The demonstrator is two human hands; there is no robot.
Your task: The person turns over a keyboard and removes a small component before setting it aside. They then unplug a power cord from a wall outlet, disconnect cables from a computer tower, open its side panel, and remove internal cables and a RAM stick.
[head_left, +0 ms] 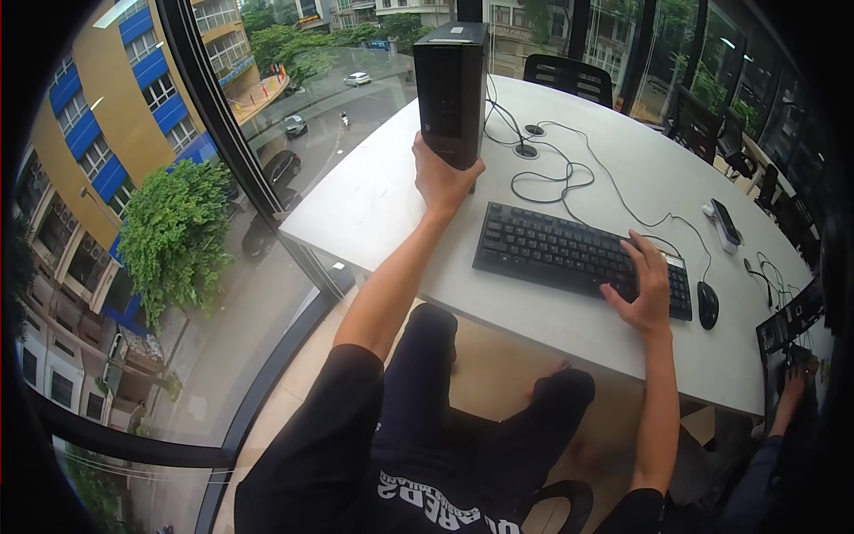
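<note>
A black desktop computer tower (451, 93) stands upright on the white table. My left hand (442, 176) is wrapped round its lower front, thumb and fingers on opposite sides. The tower's underside is hidden behind the hand. To the right lies a black keyboard (551, 247), slanted across the table near its front edge. Over the right part of its keys rests my right hand (647, 289), thumb and fingers spread apart. A black mouse (707, 305) sits just right of the keyboard, beyond my right hand.
Black cables (569, 178) loop from holes in the white table (356, 191) toward keyboard and mouse. A phone-like device (725, 222) stands at the right. Another person's hand (798, 367) is by a dark screen (790, 316). Chairs (567, 78) line the far side; windows flank the left.
</note>
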